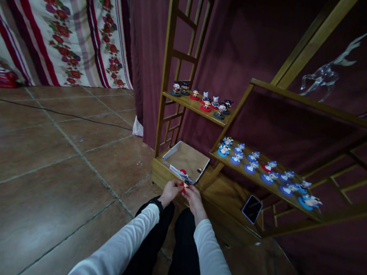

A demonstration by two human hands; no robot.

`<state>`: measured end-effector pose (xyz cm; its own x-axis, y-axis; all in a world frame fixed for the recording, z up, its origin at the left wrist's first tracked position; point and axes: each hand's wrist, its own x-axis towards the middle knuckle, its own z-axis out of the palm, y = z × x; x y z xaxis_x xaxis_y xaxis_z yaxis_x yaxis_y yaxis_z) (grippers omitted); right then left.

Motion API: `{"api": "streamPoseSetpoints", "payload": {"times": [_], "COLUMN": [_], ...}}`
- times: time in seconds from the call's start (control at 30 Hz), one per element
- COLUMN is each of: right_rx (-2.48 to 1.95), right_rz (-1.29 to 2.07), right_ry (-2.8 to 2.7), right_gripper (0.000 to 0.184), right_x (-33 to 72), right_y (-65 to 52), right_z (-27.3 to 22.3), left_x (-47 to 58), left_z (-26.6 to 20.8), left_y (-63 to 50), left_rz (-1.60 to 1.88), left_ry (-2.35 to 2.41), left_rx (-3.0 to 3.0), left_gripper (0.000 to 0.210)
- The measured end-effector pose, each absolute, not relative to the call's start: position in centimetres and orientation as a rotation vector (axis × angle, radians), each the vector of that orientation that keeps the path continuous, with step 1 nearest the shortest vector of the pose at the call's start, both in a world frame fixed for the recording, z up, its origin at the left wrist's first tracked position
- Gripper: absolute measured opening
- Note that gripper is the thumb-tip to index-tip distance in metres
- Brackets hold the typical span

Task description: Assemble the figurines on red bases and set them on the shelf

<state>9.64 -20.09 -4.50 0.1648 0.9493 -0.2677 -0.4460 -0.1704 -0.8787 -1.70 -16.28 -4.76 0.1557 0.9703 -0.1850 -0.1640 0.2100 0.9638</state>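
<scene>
Between my two hands is a small figurine (186,184) with dark hair and a red base. My left hand (171,191) pinches it from the left, while my right hand (193,198) has its fingers closed on the right side. Just beyond them stands a shallow open cardboard box (186,154) on the bottom board of a wooden shelf. Inside the box, near its front wall, lie a red round piece (183,172) and a small dark-and-pale piece (199,170), too small to make out.
Several figurines on red and dark bases stand on the upper left shelf (195,104). Blue and purple ones line the lower right shelf (245,167). A phone (252,209) lies at lower right. A clear glass ornament (328,76) stands above. A cable (59,113) crosses the floor.
</scene>
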Motion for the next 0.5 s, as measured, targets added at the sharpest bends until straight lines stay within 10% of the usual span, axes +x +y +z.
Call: {"api": "streamPoseSetpoints", "payload": {"times": [0.5], "right_rx": [-1.104], "right_rz": [1.382], "right_ry": [-0.606], "right_gripper": [0.025], "right_x": [9.6], "right_y": [-20.26], "right_z": [-4.33], "left_x": [-1.72], "left_z": [-5.03], "left_y": [-16.37], "left_rz": [1.108], "left_ry": [1.068], "left_rx": [0.968], "left_gripper": [0.025]}}
